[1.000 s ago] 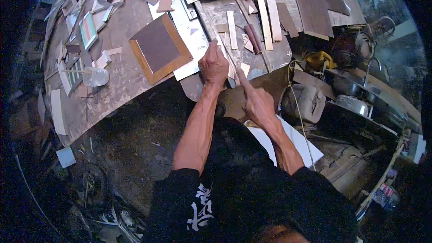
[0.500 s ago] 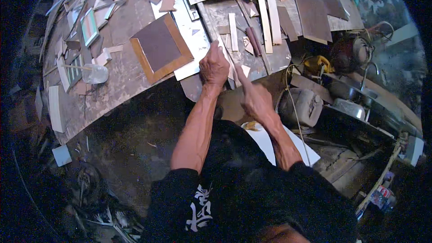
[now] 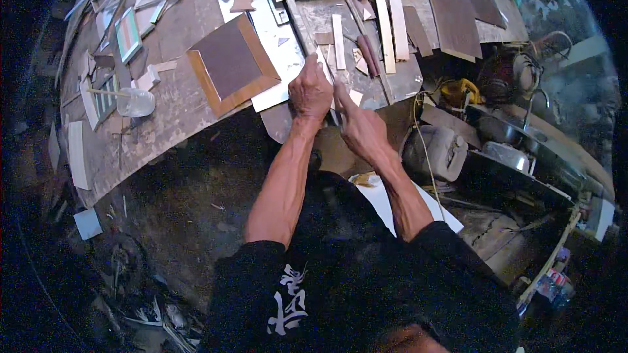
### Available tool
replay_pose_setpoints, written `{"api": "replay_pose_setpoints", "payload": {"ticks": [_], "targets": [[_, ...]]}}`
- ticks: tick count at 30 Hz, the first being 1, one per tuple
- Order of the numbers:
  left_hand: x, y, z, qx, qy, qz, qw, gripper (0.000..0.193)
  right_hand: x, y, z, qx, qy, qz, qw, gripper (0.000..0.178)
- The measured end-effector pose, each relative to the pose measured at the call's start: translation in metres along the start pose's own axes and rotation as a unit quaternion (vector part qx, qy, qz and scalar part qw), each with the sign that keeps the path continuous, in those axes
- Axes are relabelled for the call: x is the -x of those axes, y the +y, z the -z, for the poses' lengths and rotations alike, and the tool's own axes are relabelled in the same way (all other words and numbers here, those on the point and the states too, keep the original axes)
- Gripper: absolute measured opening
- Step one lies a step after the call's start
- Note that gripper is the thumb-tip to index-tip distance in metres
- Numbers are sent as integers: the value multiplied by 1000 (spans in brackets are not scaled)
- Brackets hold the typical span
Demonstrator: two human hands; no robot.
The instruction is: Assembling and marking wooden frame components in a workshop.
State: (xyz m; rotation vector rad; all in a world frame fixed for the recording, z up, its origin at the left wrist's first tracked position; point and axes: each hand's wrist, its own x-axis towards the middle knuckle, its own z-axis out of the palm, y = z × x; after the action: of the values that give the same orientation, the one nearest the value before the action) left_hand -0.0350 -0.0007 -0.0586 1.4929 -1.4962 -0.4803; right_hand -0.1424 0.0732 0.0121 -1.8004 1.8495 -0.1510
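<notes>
At the bench's near edge, my left hand (image 3: 311, 95) is closed and presses down on a narrow pale strip (image 3: 322, 62) that shows beyond its knuckles. My right hand (image 3: 364, 129) is just to the right, with its index finger stretched forward along the strip's right side and the other fingers curled. Whatever those fingers hold is hidden beneath them. Left of my hands lies a brown panel (image 3: 229, 62) with an orange-brown wooden border along two sides, partly over a white board (image 3: 266, 36). A small pale offcut (image 3: 355, 97) rests beside my right index finger.
Wood strips (image 3: 386, 23), dark panels (image 3: 451, 23) and a reddish-brown rod (image 3: 368, 55) cover the right side of the bench. A clear plastic cup (image 3: 136, 102) stands at left. Below right are a plastic jerrycan (image 3: 445, 153), a hanging cord (image 3: 422, 150) and a metal sink (image 3: 500, 127).
My right hand has shifted left and slightly upward, closer to my left hand. My left hand stays almost in place on the strip. The whole view has shifted slightly.
</notes>
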Motion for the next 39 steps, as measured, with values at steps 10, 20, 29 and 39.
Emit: {"api": "replay_pose_setpoints", "payload": {"ticks": [10, 20, 29, 39], "targets": [[2, -6, 3, -22, -25, 25, 999, 24, 16, -1, 0, -24, -38, -19, 999, 69], [2, -5, 2, -21, -11, -23, 999, 28, 40, -7, 11, -16, -88, -68, 994, 76], [2, -10, -2, -33, -8, -7, 999, 26, 39, 2, 6, -10, -59, -49, 997, 69], [3, -6, -1, -34, -8, -35, 999, 27, 50, -1, 9, 6, -71, -62, 996, 67]]}}
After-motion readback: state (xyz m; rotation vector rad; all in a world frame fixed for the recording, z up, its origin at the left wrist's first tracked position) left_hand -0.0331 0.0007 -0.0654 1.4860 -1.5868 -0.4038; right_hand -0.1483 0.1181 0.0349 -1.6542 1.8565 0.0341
